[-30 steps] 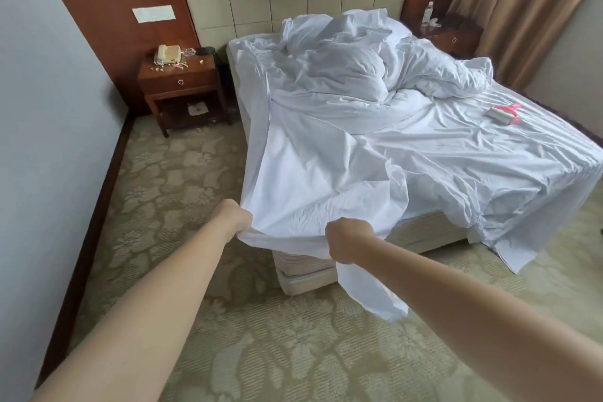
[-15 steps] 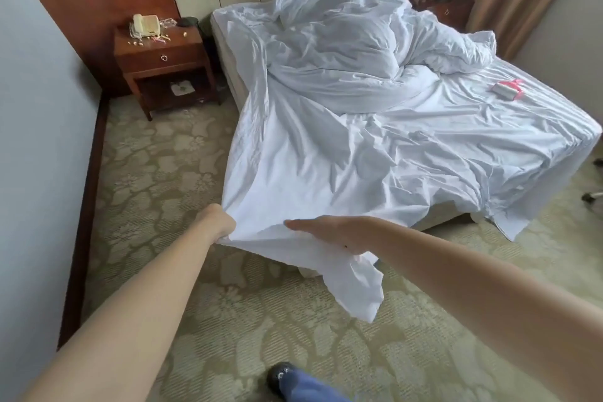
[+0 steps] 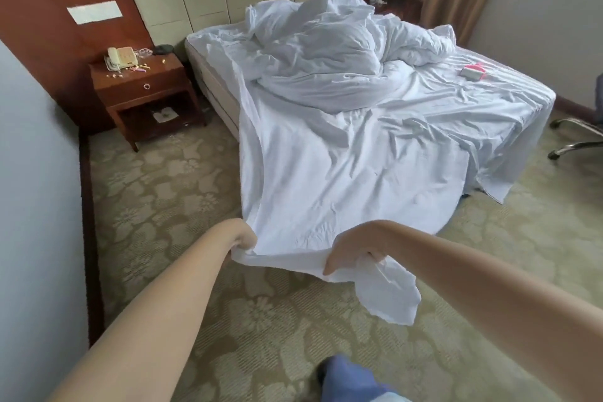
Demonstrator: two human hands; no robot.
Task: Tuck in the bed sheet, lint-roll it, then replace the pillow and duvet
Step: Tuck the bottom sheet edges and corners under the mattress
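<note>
A white bed sheet [image 3: 342, 173] lies wrinkled over the bed and is pulled out past the near corner, above the carpet. My left hand [image 3: 243, 238] grips its edge on the left. My right hand [image 3: 350, 250] grips the same edge further right, with a loose corner of sheet hanging below it. A crumpled white duvet [image 3: 326, 52] is heaped at the head of the bed; the pillow cannot be told apart from it. A pink lint roller [image 3: 472, 71] lies on the sheet near the far right side.
A wooden nightstand [image 3: 143, 98] with a telephone [image 3: 120, 57] stands left of the bed against the wall. An office chair base [image 3: 577, 134] is at the right edge. Patterned carpet [image 3: 163, 192] spreads between the wall and bed. My blue-clad leg [image 3: 349, 378] shows at the bottom.
The sheet has been drawn out flatter and further toward me. My right hand, flat on the sheet half a second ago, now grips its edge. The view has shifted back.
</note>
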